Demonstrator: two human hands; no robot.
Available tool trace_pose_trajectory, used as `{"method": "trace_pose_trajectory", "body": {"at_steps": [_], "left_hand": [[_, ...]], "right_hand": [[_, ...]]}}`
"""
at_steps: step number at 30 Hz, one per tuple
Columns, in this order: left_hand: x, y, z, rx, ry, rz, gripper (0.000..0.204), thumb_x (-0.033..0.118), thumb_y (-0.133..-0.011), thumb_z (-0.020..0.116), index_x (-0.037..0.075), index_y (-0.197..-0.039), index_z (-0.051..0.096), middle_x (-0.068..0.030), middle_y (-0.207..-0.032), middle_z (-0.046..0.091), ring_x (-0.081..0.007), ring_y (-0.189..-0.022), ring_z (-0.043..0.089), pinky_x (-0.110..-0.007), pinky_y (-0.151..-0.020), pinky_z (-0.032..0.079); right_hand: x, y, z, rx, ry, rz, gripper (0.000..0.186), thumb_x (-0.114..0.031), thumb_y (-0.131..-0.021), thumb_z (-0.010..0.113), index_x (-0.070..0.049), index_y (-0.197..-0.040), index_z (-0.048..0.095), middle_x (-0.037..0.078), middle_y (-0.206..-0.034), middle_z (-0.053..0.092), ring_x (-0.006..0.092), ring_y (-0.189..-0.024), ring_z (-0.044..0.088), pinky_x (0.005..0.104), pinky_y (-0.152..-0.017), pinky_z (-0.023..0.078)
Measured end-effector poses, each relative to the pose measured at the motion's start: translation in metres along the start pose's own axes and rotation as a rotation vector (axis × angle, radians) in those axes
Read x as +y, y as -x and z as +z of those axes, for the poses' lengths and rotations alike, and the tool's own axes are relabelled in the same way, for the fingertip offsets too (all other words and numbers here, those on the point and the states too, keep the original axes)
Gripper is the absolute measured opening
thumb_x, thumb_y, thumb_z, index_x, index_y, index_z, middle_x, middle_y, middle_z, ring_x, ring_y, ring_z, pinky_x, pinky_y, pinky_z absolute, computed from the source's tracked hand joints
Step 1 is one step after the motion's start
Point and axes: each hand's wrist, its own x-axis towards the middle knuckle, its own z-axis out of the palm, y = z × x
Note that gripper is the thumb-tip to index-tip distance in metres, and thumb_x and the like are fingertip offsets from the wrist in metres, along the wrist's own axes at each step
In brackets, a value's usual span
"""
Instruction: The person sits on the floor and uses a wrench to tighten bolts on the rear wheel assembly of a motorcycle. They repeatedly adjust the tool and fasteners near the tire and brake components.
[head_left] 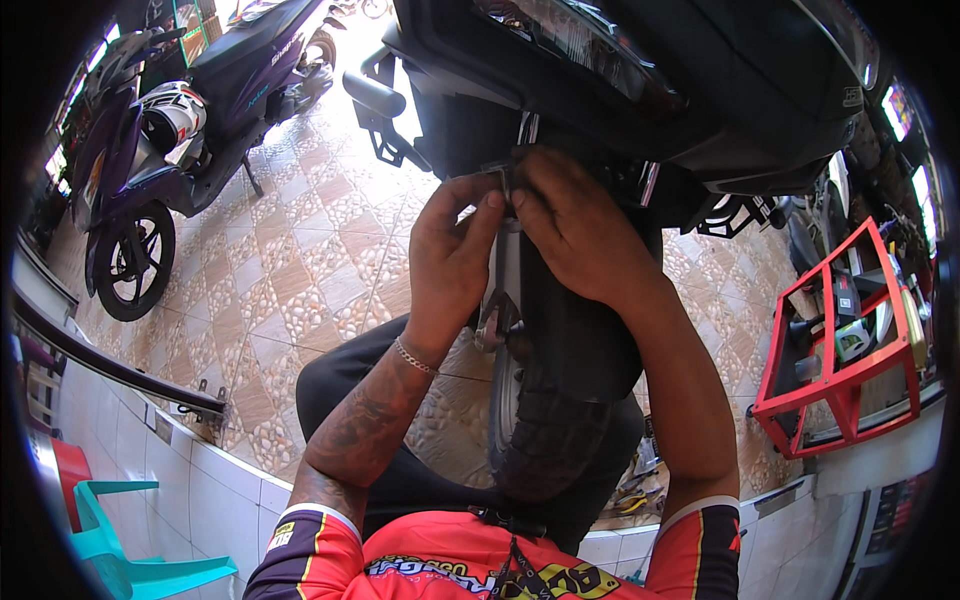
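Note:
My left hand pinches a small thin metal piece between thumb and curled fingers, at the top of the front fork of a black motor scooter. My right hand is beside it with fingers bent round the same spot, its thumb against the piece; what its fingertips hold is partly hidden. Both hands are just below the dark front bodywork, over the front mudguard and tyre, which sit between my knees.
A purple scooter with a white helmet stands at the left. A red wheeled rack holding assorted items is at the right. A turquoise stool is at lower left. Tools lie on the tiled floor beside my right knee.

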Motion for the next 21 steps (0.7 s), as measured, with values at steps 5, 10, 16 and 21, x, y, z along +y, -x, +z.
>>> {"method": "trace_pose_trajectory", "body": {"at_steps": [5,10,16,21], "left_hand": [[0.003,-0.001,-0.002,-0.011,-0.062,-0.040,0.023,0.015,-0.105,0.063,-0.005,-0.116,0.068,-0.0076,-0.109,0.072,-0.0116,-0.101,0.065,-0.026,-0.092,0.052],[0.002,0.001,0.003,0.006,0.046,-0.029,0.022,0.014,-0.105,0.063,-0.005,-0.116,0.067,-0.0071,-0.109,0.072,-0.0111,-0.101,0.065,-0.027,-0.093,0.051],[0.004,0.002,0.003,0.022,0.055,-0.054,0.022,0.015,-0.105,0.064,-0.005,-0.115,0.067,-0.0042,-0.102,0.072,-0.0064,-0.092,0.063,-0.022,-0.081,0.050],[0.003,0.001,0.003,0.021,0.081,-0.041,0.022,0.014,-0.105,0.062,-0.005,-0.115,0.068,-0.0040,-0.102,0.072,-0.0061,-0.090,0.062,-0.022,-0.080,0.050]], "right_hand": [[0.003,0.002,0.000,0.008,0.012,-0.003,0.026,-0.020,-0.101,0.057,0.000,-0.117,0.058,0.025,-0.131,0.057,0.0443,-0.116,0.060,0.0471,-0.098,0.051],[0.002,0.003,0.001,0.031,-0.002,-0.027,0.025,-0.021,-0.103,0.056,0.000,-0.115,0.059,0.026,-0.135,0.054,0.0450,-0.117,0.060,0.0477,-0.098,0.051],[0.000,0.001,0.005,0.041,-0.029,0.003,0.025,-0.022,-0.104,0.054,0.001,-0.115,0.059,0.030,-0.139,0.049,0.0465,-0.117,0.059,0.0483,-0.099,0.050],[0.001,0.001,0.010,0.024,-0.069,0.102,0.030,-0.021,-0.105,0.054,0.003,-0.122,0.061,0.025,-0.141,0.052,0.0423,-0.129,0.054,0.0440,-0.108,0.044]]}}
